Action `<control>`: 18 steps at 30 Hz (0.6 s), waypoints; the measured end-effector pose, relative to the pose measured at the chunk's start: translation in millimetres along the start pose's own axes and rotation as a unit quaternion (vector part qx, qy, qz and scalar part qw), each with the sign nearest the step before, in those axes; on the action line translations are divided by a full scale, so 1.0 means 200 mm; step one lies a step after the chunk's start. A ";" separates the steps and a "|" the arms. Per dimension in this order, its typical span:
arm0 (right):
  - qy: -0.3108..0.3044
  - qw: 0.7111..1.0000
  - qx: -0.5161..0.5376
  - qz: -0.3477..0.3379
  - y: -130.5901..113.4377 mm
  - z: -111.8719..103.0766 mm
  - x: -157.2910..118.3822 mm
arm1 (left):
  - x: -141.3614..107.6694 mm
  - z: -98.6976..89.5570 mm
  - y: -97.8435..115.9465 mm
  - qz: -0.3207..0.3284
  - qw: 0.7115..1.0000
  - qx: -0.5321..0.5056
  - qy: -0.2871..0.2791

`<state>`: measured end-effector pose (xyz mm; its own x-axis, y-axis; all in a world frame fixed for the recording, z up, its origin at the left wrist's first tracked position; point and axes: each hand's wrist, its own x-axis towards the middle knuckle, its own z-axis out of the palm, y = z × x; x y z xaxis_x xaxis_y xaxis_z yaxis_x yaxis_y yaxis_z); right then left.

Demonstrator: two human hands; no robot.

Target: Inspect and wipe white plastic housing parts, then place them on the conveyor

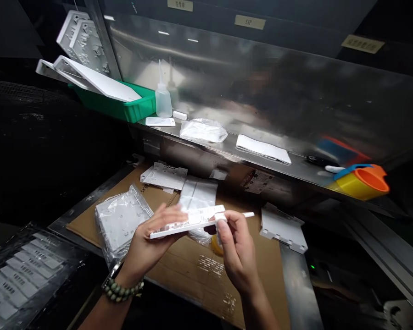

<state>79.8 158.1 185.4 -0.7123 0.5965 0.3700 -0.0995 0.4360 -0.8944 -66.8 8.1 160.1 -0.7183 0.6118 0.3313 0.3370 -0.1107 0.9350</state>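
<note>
A white moulded plastic panel (189,222) is held up at a tilt over the cardboard. My left hand (149,245) grips its left end, fingers across the top and slightly blurred. At the panel's right end, my right hand (239,252) is closed in a pinch on a slim white piece (248,214), whose end sticks out to the right past my fingers. I cannot tell what kind of piece it is. Just below the panel, a round yellow-orange object (216,245) is partly hidden.
Brown cardboard (192,284) covers the bench. Around it lie bagged panels (120,220), a loose panel (163,175) and another at right (284,229). The metal shelf behind holds a green bin (137,107), a squeeze bottle (163,101), a plastic bag (203,130) and a yellow-orange cup (363,182).
</note>
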 end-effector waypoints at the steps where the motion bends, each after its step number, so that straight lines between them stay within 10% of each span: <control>1: 0.047 0.999 0.008 -0.023 0.02 0.01 -0.01 | 0.01 0.00 -0.01 -0.017 0.999 -0.031 0.032; 4: 0.130 0.988 0.012 -0.081 0.07 0.03 -0.06 | 0.05 0.01 0.01 -0.155 0.946 -0.281 0.044; 9: 0.032 0.992 0.021 -0.119 0.11 0.03 -0.15 | 0.15 0.02 0.14 -0.418 0.758 -0.498 0.051; 18: -0.019 0.977 -0.080 -0.197 -0.12 0.17 -0.10 | 0.16 0.12 0.24 -0.283 0.813 -0.486 0.152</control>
<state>74.0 112.6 191.0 -0.6668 0.3372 0.6646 -0.2625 0.7284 -0.6329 -59.0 40.9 212.4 -0.7576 0.5747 -0.3095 -0.6341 -0.5354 0.5579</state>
